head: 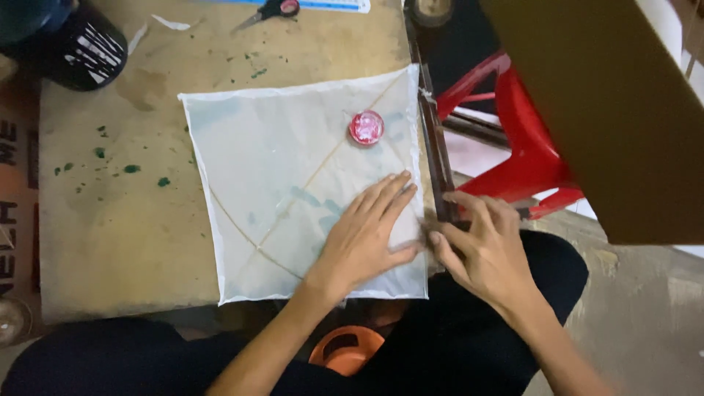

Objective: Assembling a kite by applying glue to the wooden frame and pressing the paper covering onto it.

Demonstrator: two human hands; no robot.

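An orange round object [347, 350] sits nearest, low between the person's dark-clad knees. Left hand [364, 235] lies flat, fingers spread, pressing the near right part of a white translucent sheet [279, 154]. Right hand [480, 246] works at the sheet's right edge just beside the left; its fingers curl at the desk [110, 220] rim, and whether they pinch the sheet cannot be told. The sheet lies flat on the desk, thin sticks crossing beneath it. A small red-and-white round lid [366, 127] rests on the sheet's far right part. Green paint spots [132, 169] mark the desk left of the sheet. Beyond the desk's right edge stands a red stool [524, 139]. Scissors [268, 12] lie at the far edge.
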